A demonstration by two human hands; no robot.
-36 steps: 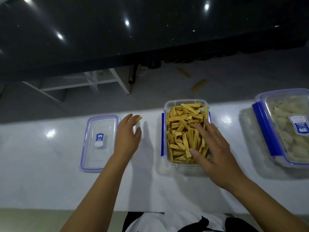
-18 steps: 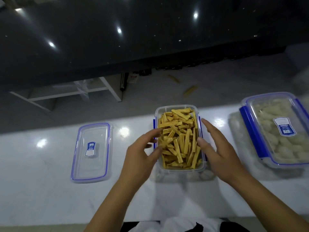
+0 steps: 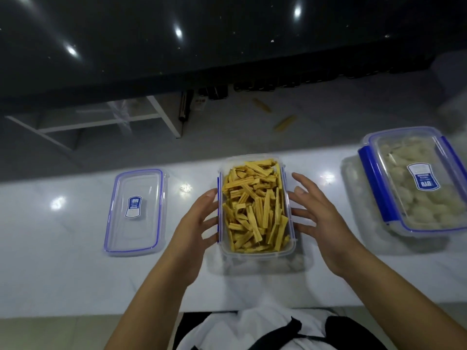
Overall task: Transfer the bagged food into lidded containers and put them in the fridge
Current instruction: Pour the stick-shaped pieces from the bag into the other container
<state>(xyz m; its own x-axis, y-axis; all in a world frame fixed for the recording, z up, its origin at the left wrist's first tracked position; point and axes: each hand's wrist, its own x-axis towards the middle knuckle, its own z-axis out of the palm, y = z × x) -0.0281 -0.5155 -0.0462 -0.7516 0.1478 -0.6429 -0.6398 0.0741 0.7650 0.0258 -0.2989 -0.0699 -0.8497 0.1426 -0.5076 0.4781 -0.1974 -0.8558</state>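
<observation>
Surface (image 3: 75, 274), white and glossy, carries everything. Sealed tub (image 3: 414, 180) of pale food sits at three o'clock; open tub (image 3: 255, 250) of yellow sticks (image 3: 255, 205) at centre; loose lid (image 3: 135, 210) at nine o'clock. Left hand (image 3: 194, 226) and right hand (image 3: 318, 215) flank the open tub, fingers straight against its sides.

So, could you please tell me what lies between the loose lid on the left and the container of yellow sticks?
In the head view, only the left hand lies between the lid and the container, its fingers against the container's side; beyond it the counter is bare.
</observation>
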